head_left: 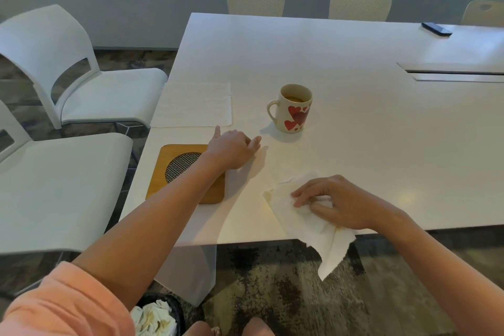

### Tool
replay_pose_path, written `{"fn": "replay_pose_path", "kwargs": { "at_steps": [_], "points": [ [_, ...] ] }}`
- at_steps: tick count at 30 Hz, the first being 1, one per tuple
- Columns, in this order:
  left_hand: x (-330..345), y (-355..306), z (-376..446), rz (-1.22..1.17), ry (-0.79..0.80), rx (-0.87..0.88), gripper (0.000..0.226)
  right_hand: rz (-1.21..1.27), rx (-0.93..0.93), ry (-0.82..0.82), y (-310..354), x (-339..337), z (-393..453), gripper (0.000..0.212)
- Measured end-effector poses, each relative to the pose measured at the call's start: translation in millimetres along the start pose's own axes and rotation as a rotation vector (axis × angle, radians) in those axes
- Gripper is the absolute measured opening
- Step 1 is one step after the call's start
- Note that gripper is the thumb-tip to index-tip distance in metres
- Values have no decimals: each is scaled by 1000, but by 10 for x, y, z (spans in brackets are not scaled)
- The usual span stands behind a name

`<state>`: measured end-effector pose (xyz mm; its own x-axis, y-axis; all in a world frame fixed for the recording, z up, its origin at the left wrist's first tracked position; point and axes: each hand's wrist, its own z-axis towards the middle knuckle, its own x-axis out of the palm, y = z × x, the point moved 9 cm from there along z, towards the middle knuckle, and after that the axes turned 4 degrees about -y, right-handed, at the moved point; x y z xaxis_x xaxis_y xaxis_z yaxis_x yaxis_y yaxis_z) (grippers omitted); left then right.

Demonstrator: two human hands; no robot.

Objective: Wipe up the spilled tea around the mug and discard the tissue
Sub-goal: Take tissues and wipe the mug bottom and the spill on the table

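Note:
A white mug with red hearts stands upright on the white table, with tea inside. A white tissue with yellowish stains lies at the near table edge, part of it hanging over. My right hand presses on the tissue, fingers curled into it. My left hand rests on the table left of the mug, fingers loosely bent, holding nothing. A faint wet patch shows between the mug and the tissue.
A wooden coaster with a metal mesh centre lies under my left forearm. A folded white napkin lies at the left table edge. A black bin with crumpled tissues stands on the floor. White chairs stand left; a phone lies far right.

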<state>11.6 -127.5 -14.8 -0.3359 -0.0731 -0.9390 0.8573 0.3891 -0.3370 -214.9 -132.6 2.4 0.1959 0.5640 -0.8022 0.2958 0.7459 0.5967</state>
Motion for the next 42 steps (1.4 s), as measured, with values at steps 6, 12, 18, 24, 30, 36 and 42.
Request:
{"fn": "replay_pose_path", "kwargs": {
  "at_steps": [6,12,18,24,30,36,42],
  "points": [
    [12,-11,-24,-4,4,-8,65,-150,37,133,-15,156,-185,81],
    [-7,-38,-69,6,-15,-8,63,-187,19,178,44,181,-264,68],
    [0,-40,-89,6,-18,-15,63,-114,59,143,31,74,-400,30],
    [-1,-48,-82,23,-27,-29,61,109,107,-245,-82,-708,-327,38],
    [-4,-32,-76,8,-40,-39,60,-257,116,-764,-171,-1235,-216,38],
    [-2,-34,-73,-9,-36,-38,60,-424,411,-517,-257,-418,11,48],
    [18,12,-19,-17,-33,-48,63,-479,562,-255,-271,141,251,65]
  ]
}}
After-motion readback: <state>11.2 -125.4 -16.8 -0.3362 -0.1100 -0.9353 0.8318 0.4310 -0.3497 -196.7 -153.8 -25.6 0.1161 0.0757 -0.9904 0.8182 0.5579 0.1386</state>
